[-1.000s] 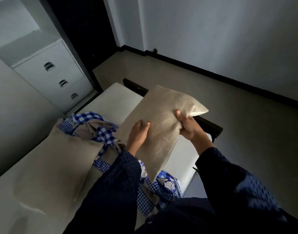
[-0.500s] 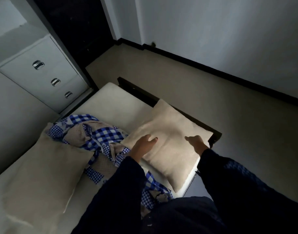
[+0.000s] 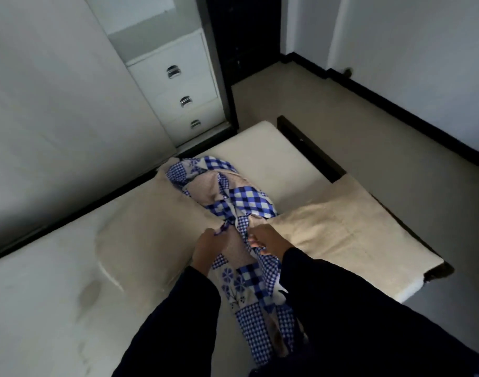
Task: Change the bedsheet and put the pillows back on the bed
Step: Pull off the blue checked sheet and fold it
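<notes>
A bunched blue-and-white checked bedsheet (image 3: 227, 191) lies across the bare cream mattress (image 3: 260, 148). It runs from the far corner down between my arms. My left hand (image 3: 205, 250) grips a fold of the sheet on its left side. My right hand (image 3: 268, 240) pinches the sheet just to the right of that. One beige pillow (image 3: 341, 227) lies flat at the mattress's right edge. A second beige pillow (image 3: 148, 229) lies to the left of the sheet, partly under it.
A white drawer unit (image 3: 184, 96) with three metal handles stands beyond the bed's far corner, beside a dark doorway (image 3: 246, 36). A dark bed frame (image 3: 309, 148) edges the mattress on the right. Beige floor (image 3: 368, 126) lies to the right, and a white wall on the left.
The pillow I was holding now lies flat at the right edge of the mattress. Both hands have left it and taken hold of the checked sheet. My view has swung left.
</notes>
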